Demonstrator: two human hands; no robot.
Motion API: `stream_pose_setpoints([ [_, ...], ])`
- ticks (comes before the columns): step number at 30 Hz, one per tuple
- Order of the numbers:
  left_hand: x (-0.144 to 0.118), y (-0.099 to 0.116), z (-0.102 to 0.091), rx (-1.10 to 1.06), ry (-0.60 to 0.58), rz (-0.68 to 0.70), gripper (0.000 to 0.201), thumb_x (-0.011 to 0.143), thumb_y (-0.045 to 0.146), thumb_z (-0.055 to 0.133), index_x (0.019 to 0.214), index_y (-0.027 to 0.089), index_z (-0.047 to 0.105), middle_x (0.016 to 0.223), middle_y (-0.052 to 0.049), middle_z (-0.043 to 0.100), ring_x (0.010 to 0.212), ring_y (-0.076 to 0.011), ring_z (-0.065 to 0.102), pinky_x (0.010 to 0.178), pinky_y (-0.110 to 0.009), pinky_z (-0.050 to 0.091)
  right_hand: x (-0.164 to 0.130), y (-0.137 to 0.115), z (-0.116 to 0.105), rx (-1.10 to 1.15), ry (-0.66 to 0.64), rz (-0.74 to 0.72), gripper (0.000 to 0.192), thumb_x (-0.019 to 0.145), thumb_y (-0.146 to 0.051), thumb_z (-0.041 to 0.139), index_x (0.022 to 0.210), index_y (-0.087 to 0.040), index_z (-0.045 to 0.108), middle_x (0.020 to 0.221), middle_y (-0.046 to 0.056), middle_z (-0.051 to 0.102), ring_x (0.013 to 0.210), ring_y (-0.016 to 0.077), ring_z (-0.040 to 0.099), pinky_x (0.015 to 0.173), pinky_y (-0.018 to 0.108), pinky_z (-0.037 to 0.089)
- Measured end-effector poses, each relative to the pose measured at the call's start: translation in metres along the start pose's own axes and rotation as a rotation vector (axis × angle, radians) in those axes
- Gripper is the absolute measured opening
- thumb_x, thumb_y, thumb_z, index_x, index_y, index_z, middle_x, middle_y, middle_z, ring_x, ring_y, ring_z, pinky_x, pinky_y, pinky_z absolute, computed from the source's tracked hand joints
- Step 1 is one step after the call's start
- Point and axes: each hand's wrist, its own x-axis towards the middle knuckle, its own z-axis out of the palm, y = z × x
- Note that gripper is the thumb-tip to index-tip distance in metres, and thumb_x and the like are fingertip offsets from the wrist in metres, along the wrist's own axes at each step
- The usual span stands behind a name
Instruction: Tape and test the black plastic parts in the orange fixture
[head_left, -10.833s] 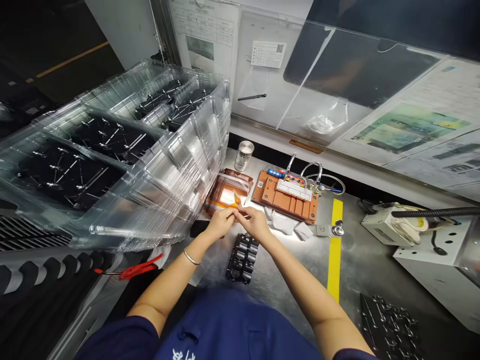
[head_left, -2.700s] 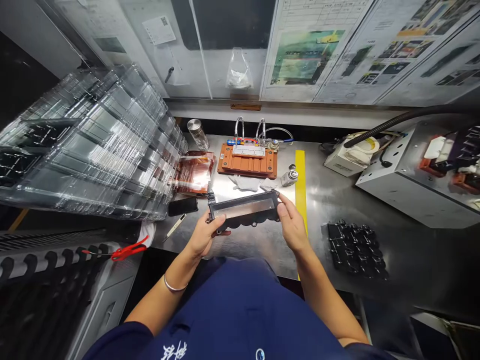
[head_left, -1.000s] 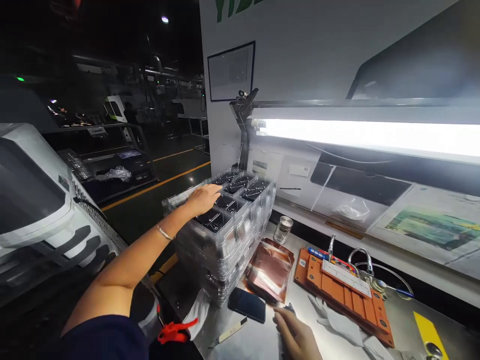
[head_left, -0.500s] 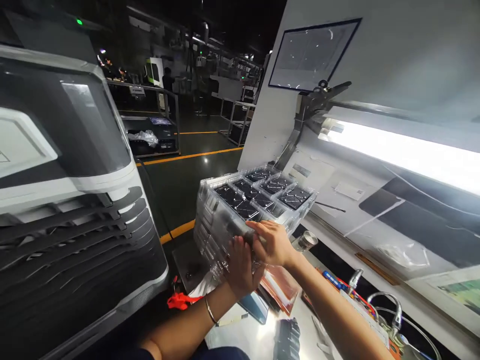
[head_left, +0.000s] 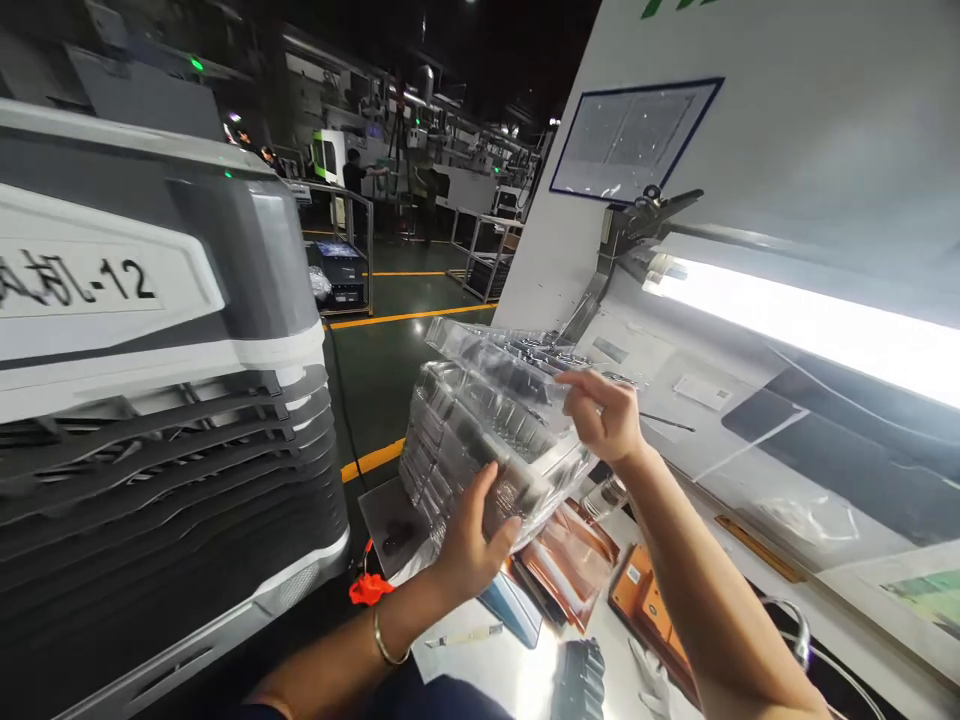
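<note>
A tall stack of clear plastic trays [head_left: 435, 450] stands on the bench in front of me. Its top tray [head_left: 480, 355] is raised at the near side and tilted, apart from the tray below; dark parts inside show only edge-on. My right hand [head_left: 604, 415] grips this raised tray at its near right edge, fingers bent. Lower down, my left hand [head_left: 472, 545] rests against the near side of the stack, thumb and fingers apart. A bracelet [head_left: 385, 640] circles my left wrist.
A large grey and white machine [head_left: 274, 250] fills the left side. A lit tube lamp [head_left: 795, 320] hangs at the right. Near the stack lie a glass jar [head_left: 602, 497], reddish-brown plastic sheets [head_left: 577, 555], an orange device [head_left: 646, 600], a cutter knife [head_left: 469, 635] and a red cloth [head_left: 371, 590].
The top tray has lifted off the stack and tilted. My right hand has risen with its edge. My left hand has opened wider against the stack, and the view has shifted.
</note>
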Motion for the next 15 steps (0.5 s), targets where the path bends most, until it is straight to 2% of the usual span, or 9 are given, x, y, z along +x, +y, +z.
stream_pose_setpoints([
  [3, 0.019, 0.045, -0.03, -0.517, 0.07, -0.492, 0.065, 0.085, 0.044, 0.057, 0.14, 0.027, 0.028, 0.141, -0.017, 0.043, 0.115, -0.0281, 0.057, 0.082, -0.041, 0.055, -0.023, -0.035, 0.011, -0.015, -0.029, -0.284, 0.024, 0.082, -0.019, 0.036, 0.085, -0.021, 0.059, 0.051, -0.001, 0.046, 0.044, 0.0132, 0.042, 0.047, 0.03, 0.036],
  [5, 0.029, 0.073, -0.044, -0.741, 0.135, -0.711, 0.061, 0.08, 0.047, 0.063, 0.131, 0.021, 0.04, 0.124, -0.014, 0.056, 0.101, -0.0251, 0.063, 0.07, -0.033, 0.055, -0.049, -0.074, 0.022, -0.042, -0.09, -0.396, 0.019, 0.081, -0.021, 0.04, 0.086, -0.017, 0.058, 0.053, 0.0, 0.047, 0.046, 0.0145, 0.041, 0.045, 0.031, 0.034],
  [7, 0.03, 0.095, -0.053, -0.852, 0.18, -0.826, 0.048, 0.074, 0.043, 0.069, 0.11, 0.015, 0.054, 0.094, -0.008, 0.065, 0.085, -0.0204, 0.065, 0.066, -0.028, 0.053, -0.073, -0.115, 0.029, -0.081, -0.169, -0.423, 0.022, 0.084, -0.025, 0.044, 0.095, -0.012, 0.058, 0.058, 0.003, 0.052, 0.051, 0.0162, 0.046, 0.047, 0.031, 0.037],
  [9, 0.021, 0.111, -0.061, -0.912, 0.202, -0.898, 0.031, 0.069, 0.032, 0.072, 0.091, 0.014, 0.057, 0.074, -0.002, 0.063, 0.071, -0.0163, 0.064, 0.063, -0.025, 0.051, -0.09, -0.146, 0.025, -0.037, -0.262, -0.425, 0.03, 0.088, -0.032, 0.047, 0.105, -0.009, 0.056, 0.064, 0.004, 0.058, 0.056, 0.0169, 0.051, 0.05, 0.031, 0.041],
  [10, 0.013, 0.118, -0.066, -0.934, 0.197, -0.933, 0.026, 0.067, 0.026, 0.071, 0.085, 0.015, 0.057, 0.07, -0.001, 0.062, 0.067, -0.0157, 0.064, 0.06, -0.025, 0.05, -0.095, -0.153, 0.018, 0.022, -0.307, -0.421, 0.033, 0.09, -0.036, 0.049, 0.109, -0.009, 0.055, 0.068, 0.005, 0.061, 0.059, 0.0166, 0.054, 0.053, 0.031, 0.044],
  [11, 0.003, 0.123, -0.072, -0.951, 0.182, -0.967, 0.022, 0.064, 0.021, 0.07, 0.081, 0.016, 0.056, 0.069, 0.0, 0.063, 0.065, -0.0163, 0.064, 0.059, -0.026, 0.05, -0.096, -0.154, 0.007, 0.082, -0.332, -0.403, 0.035, 0.09, -0.038, 0.05, 0.111, -0.011, 0.055, 0.074, 0.006, 0.064, 0.063, 0.0161, 0.057, 0.056, 0.03, 0.046],
  [13, -0.023, 0.134, -0.086, -0.972, 0.17, -1.016, 0.02, 0.06, 0.016, 0.067, 0.074, 0.017, 0.053, 0.07, -0.001, 0.064, 0.07, -0.0215, 0.067, 0.06, -0.032, 0.052, -0.089, -0.135, -0.023, 0.121, -0.297, -0.315, 0.033, 0.09, -0.041, 0.052, 0.111, -0.015, 0.057, 0.088, 0.008, 0.067, 0.075, 0.0157, 0.061, 0.066, 0.03, 0.05],
  [15, -0.052, 0.146, -0.103, -0.973, 0.19, -1.034, 0.018, 0.06, 0.015, 0.066, 0.07, 0.017, 0.051, 0.071, -0.002, 0.066, 0.082, -0.0282, 0.068, 0.065, -0.04, 0.054, -0.078, -0.091, -0.057, -0.081, -0.117, -0.098, 0.032, 0.088, -0.043, 0.053, 0.104, -0.017, 0.063, 0.1, 0.012, 0.067, 0.093, 0.0214, 0.062, 0.078, 0.038, 0.05],
])
